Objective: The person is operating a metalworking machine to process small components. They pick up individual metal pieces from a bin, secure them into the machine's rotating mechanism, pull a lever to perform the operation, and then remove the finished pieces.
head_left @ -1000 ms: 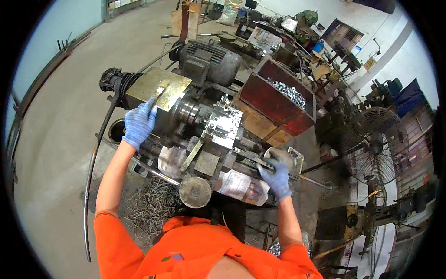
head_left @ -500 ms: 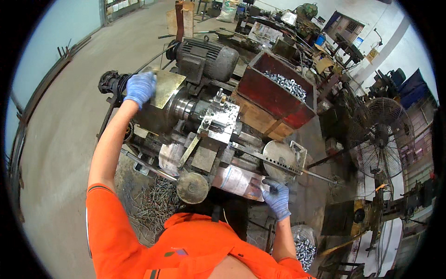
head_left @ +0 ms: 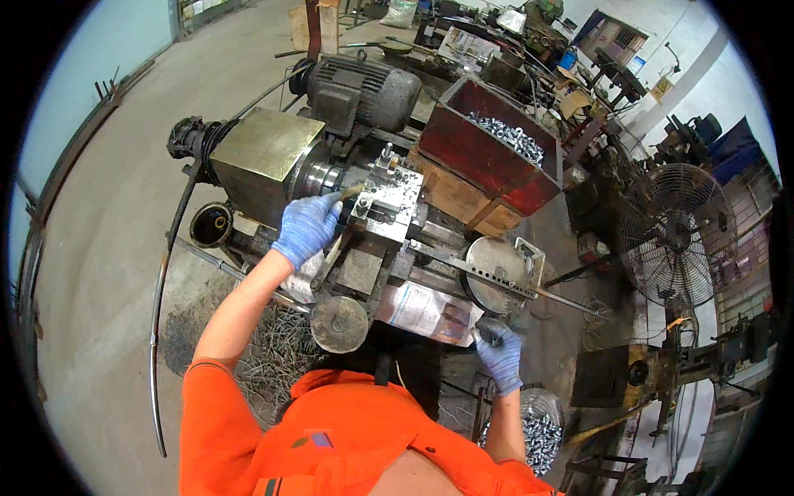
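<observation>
My gloved left hand [head_left: 308, 227] reaches over the front of a small lathe, beside its spindle [head_left: 320, 176]. Its fingers are closed on a short yellowish-brown piece [head_left: 352, 192], whose exact kind I cannot make out. The tip of that piece lies close to the metal tool post [head_left: 389, 196]. My gloved right hand [head_left: 500, 361] hovers at the lower right, near the corner of a printed sheet [head_left: 426, 312] on the machine. Its fingers are loosely bent and apart, with nothing visible in them.
A red bin [head_left: 488, 157] of metal parts stands behind the lathe, right of the motor [head_left: 364, 93]. A wire basket [head_left: 542, 434] of similar parts is by my right forearm. Metal shavings [head_left: 277, 355] cover the floor. A caged fan [head_left: 674, 236] stands right.
My left hand has left the brass-coloured cover on the lathe's left end and come right and nearer, to the tool post, now with the yellowish-brown piece showing. My right hand has barely moved.
</observation>
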Motion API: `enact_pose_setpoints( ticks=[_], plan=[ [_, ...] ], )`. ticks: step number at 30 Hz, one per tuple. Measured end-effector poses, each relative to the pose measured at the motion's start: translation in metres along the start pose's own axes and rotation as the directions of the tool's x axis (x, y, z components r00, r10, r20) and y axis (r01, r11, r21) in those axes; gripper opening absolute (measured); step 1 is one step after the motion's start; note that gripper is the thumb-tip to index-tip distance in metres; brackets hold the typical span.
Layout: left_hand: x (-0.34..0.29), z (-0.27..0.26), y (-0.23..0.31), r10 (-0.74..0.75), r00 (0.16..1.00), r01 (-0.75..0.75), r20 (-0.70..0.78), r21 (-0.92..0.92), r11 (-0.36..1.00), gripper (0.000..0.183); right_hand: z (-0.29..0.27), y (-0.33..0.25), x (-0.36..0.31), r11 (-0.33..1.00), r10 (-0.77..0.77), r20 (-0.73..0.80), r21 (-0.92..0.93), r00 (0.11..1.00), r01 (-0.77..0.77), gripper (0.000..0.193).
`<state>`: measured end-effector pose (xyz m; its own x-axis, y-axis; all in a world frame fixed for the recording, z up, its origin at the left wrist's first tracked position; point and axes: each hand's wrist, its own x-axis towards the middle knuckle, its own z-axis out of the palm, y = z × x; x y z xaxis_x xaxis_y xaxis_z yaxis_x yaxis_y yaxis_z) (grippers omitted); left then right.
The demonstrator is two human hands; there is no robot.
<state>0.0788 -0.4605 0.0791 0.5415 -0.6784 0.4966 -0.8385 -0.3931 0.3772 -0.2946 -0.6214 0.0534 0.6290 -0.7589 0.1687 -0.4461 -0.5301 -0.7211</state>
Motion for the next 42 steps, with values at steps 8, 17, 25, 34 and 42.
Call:
enact_pose_setpoints(
  ticks=[8,17,25,34,42],
  plan=[
    [-0.026,-0.02,-0.013,0.021,0.993,-0.029,0.113,0.074,0.997,0.024,0.009,0.029,-0.004,0.996,-0.075,-0.013,0.047,0.997,0.076,0.018],
    [0.01,-0.089,-0.063,-0.038,0.982,0.078,-0.186,0.216,0.973,0.028,-0.005,0.036,-0.025,0.995,0.086,-0.138,0.065,0.987,-0.077,0.017],
    [0.007,-0.093,-0.081,-0.171,0.985,0.17,0.027,0.006,0.985,0.049,-0.046,0.059,-0.069,0.961,0.194,-0.3,-0.133,0.934,-0.242,0.031],
    [-0.108,0.043,-0.121,-0.315,0.821,0.45,0.476,-0.201,0.87,0.035,-0.153,0.267,-0.267,0.408,0.764,-0.566,0.054,0.309,-0.911,0.044],
    [-0.093,0.024,-0.1,-0.344,0.802,0.446,0.489,-0.106,0.889,0.032,-0.097,0.264,-0.226,0.428,0.844,-0.28,-0.161,0.457,-0.889,0.055]
  ],
)
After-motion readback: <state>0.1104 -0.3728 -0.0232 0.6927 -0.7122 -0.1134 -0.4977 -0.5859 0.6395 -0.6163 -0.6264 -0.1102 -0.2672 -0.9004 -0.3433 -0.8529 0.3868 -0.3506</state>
